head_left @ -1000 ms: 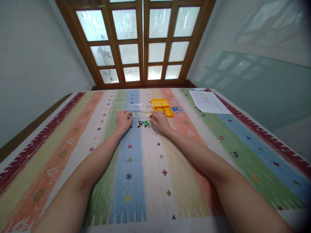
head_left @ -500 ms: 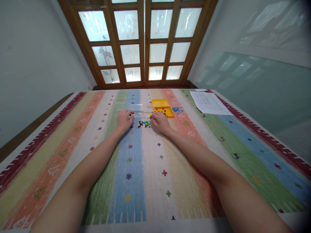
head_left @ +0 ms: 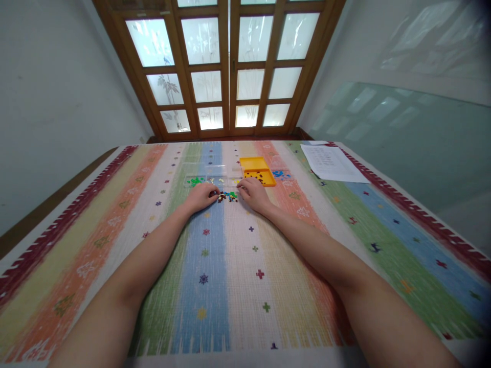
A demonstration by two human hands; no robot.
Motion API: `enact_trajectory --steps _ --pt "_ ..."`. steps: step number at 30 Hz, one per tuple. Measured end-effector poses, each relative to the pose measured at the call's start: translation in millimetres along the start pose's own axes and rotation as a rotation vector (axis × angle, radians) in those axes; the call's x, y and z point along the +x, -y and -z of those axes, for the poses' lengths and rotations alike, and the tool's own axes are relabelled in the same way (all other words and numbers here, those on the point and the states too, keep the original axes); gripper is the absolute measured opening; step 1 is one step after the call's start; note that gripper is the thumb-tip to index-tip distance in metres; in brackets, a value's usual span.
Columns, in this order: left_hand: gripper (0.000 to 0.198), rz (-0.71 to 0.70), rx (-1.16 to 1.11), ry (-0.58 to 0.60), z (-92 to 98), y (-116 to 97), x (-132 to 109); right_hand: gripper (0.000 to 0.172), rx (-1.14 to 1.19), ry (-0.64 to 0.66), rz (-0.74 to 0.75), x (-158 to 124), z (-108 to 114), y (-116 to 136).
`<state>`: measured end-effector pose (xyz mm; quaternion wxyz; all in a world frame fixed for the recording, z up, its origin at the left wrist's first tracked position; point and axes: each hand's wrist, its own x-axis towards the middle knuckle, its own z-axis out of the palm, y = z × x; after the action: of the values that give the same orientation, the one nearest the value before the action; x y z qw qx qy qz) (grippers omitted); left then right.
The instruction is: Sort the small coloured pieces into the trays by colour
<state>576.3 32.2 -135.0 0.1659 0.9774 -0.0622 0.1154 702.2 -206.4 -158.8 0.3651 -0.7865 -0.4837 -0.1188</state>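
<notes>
A small pile of mixed coloured pieces lies on the striped cloth between my hands. My left hand is at the pile's left edge, thumb and fingers drawn together; what they hold, if anything, is too small to make out. On the right side of the pile, my right hand is closed in a pinch, its contents also unclear. Behind the hands stand clear boxes, with green pieces at the left and pale pieces in the middle. An open yellow box holds dark brown pieces, partly hidden by my right hand.
Blue pieces sit in a clear container right of the yellow box. Printed paper lies at the back right of the striped tablecloth. Wooden doors with glass panes stand beyond the table.
My left hand has moved from over the clear box at the left, toward me and right, to the pile. The green pieces are now uncovered. My right hand has stayed in about the same place.
</notes>
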Motion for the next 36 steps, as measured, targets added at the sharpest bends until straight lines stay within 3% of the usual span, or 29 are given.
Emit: enact_trajectory --steps 7,16,23,36 --pt "0.023 0.032 -0.030 -0.017 -2.3 7 2 0.013 -0.009 0.006 0.006 1 0 -1" --pt "0.026 0.322 0.044 -0.287 -0.9 14 3 0.013 -0.002 0.041 -0.004 1 2 2" --pt "0.026 0.453 0.062 -0.285 -2.9 10 9 0.014 -0.006 0.041 -0.001 1 -1 0" --pt "0.025 0.486 0.094 -0.244 -4.0 9 9 0.012 -0.015 0.084 0.045 -1 -3 4"
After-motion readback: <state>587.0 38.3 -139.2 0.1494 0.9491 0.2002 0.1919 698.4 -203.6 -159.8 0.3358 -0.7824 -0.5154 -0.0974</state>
